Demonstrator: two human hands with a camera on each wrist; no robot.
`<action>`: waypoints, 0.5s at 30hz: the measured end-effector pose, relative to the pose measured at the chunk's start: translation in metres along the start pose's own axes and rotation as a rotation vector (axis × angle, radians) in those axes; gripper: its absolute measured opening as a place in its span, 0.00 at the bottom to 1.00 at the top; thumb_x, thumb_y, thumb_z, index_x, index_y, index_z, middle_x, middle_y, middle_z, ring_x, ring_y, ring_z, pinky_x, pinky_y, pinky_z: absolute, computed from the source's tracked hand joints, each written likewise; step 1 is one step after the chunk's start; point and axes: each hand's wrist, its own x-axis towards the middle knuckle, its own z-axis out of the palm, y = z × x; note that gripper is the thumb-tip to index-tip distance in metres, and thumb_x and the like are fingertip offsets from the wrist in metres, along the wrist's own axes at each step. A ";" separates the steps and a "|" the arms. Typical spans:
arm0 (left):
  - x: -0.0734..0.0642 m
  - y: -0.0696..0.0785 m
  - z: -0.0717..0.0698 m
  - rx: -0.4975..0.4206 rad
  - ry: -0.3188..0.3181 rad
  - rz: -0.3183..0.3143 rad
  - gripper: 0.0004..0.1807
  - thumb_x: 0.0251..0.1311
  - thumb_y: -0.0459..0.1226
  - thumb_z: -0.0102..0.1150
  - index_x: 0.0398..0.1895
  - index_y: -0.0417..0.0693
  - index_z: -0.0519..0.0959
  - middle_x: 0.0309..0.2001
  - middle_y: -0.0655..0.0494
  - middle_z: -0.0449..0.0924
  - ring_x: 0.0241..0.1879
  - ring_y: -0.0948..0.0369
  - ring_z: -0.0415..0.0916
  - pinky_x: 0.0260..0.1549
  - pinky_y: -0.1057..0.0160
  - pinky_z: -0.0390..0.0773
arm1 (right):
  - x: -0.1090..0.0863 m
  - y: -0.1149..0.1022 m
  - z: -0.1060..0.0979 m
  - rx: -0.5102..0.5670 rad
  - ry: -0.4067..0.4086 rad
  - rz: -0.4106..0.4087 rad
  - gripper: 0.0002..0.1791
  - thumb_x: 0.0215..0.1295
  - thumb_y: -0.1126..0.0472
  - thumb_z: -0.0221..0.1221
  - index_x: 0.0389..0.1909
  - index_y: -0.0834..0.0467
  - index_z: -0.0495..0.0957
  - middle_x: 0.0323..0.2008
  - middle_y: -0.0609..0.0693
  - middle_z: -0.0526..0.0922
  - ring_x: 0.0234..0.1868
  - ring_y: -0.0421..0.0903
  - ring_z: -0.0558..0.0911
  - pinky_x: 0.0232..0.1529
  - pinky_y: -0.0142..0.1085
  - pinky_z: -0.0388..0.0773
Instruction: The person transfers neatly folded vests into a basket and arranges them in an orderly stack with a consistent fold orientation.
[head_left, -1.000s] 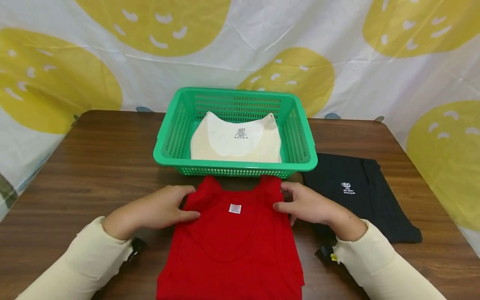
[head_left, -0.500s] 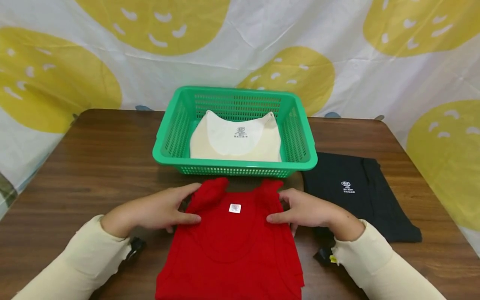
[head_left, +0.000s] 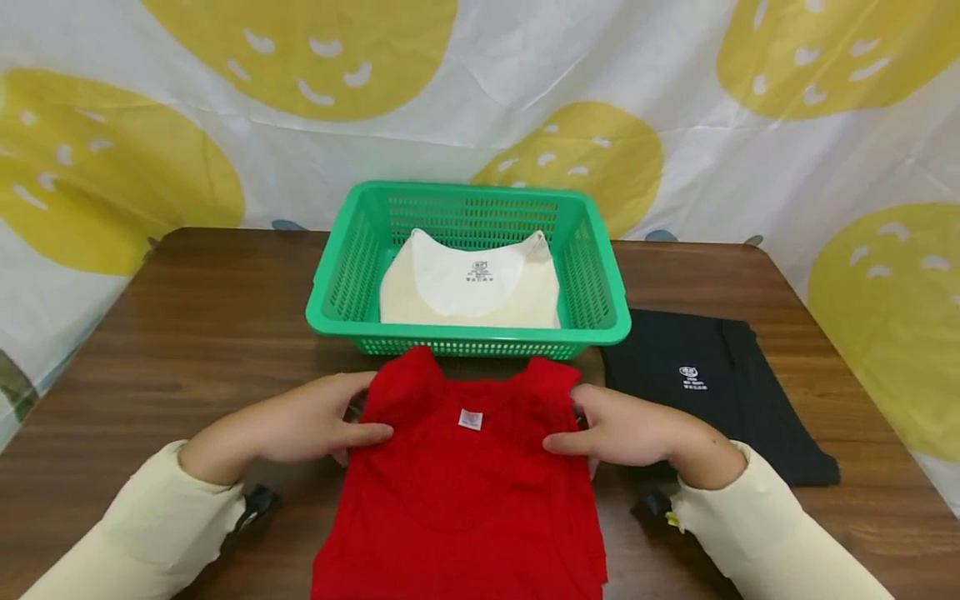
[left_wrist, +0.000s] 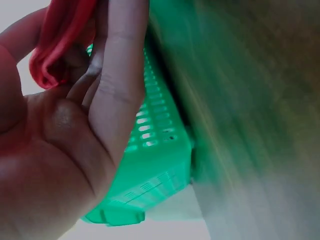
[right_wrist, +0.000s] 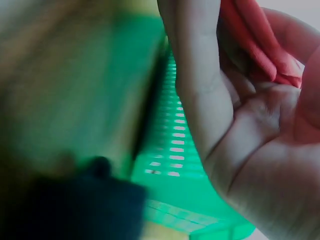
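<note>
Through the head view, I take the green basket (head_left: 468, 331) as my landmark. It stands on the wooden table (head_left: 217, 333), with a cream garment (head_left: 470, 292) inside it, printed neckline facing up. On my side of the basket, directly in front of it, I see the red top (head_left: 461, 492), its neckline and small white label (head_left: 470, 419) toward the basket. I cannot tell whether its shoulders touch the basket wall. The left hand (head_left: 303, 425), nearer me than the basket's left corner, pinches one shoulder of the top, thumb in front. The right hand (head_left: 633, 429), nearer me than the basket's right corner, pinches the other. A folded black garment (head_left: 723, 392) lies right of the basket and nearer me, partly behind that hand.

On the left wrist view, I see red cloth held between thumb and fingers, the slotted basket beyond the palm.

On the right wrist view, red cloth again sits in the fingers' grip, with the basket beyond; a dark shape on the near side of the basket is too blurred to identify.
</note>
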 end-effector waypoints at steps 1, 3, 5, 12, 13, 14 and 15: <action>-0.002 0.001 -0.001 -0.011 -0.004 0.009 0.21 0.67 0.42 0.62 0.58 0.43 0.71 0.43 0.52 0.82 0.36 0.58 0.81 0.34 0.61 0.84 | -0.002 -0.003 0.000 0.013 -0.009 -0.010 0.10 0.71 0.59 0.59 0.47 0.59 0.75 0.36 0.51 0.85 0.34 0.45 0.83 0.34 0.36 0.83; -0.006 0.002 -0.001 -0.041 -0.010 0.016 0.21 0.68 0.42 0.60 0.59 0.44 0.69 0.45 0.51 0.81 0.40 0.56 0.80 0.37 0.61 0.84 | -0.007 -0.007 0.000 0.024 -0.014 -0.028 0.12 0.72 0.59 0.58 0.52 0.59 0.73 0.41 0.51 0.84 0.38 0.47 0.83 0.37 0.36 0.83; -0.010 0.003 -0.002 -0.086 -0.017 0.012 0.22 0.70 0.42 0.58 0.60 0.43 0.67 0.48 0.49 0.80 0.44 0.55 0.79 0.39 0.60 0.84 | -0.011 -0.010 0.000 0.026 -0.003 -0.047 0.15 0.73 0.59 0.57 0.56 0.59 0.72 0.46 0.51 0.83 0.44 0.48 0.83 0.43 0.35 0.81; -0.023 0.008 0.000 -0.296 0.023 0.009 0.27 0.73 0.40 0.54 0.66 0.38 0.56 0.50 0.41 0.78 0.42 0.54 0.81 0.36 0.53 0.86 | -0.018 -0.014 0.006 0.166 0.061 -0.040 0.19 0.76 0.58 0.53 0.62 0.61 0.66 0.55 0.56 0.80 0.54 0.52 0.81 0.52 0.37 0.81; -0.024 0.009 0.000 -0.304 0.043 0.022 0.27 0.73 0.40 0.54 0.66 0.39 0.56 0.48 0.41 0.77 0.39 0.54 0.81 0.34 0.53 0.86 | -0.019 -0.015 0.006 0.200 0.068 -0.036 0.20 0.76 0.58 0.52 0.63 0.61 0.65 0.56 0.57 0.79 0.54 0.53 0.82 0.52 0.39 0.82; -0.024 0.010 0.000 -0.304 0.069 0.031 0.27 0.72 0.40 0.54 0.65 0.39 0.56 0.47 0.40 0.78 0.37 0.54 0.81 0.33 0.53 0.85 | -0.021 -0.016 0.006 0.223 0.082 -0.034 0.20 0.76 0.57 0.52 0.63 0.61 0.64 0.56 0.58 0.79 0.54 0.53 0.82 0.50 0.40 0.83; -0.024 0.012 0.000 -0.304 0.093 0.041 0.27 0.72 0.40 0.54 0.65 0.40 0.55 0.45 0.40 0.78 0.35 0.54 0.81 0.31 0.53 0.85 | -0.023 -0.017 0.006 0.242 0.095 -0.035 0.21 0.77 0.57 0.52 0.64 0.61 0.63 0.56 0.59 0.79 0.53 0.54 0.83 0.49 0.41 0.84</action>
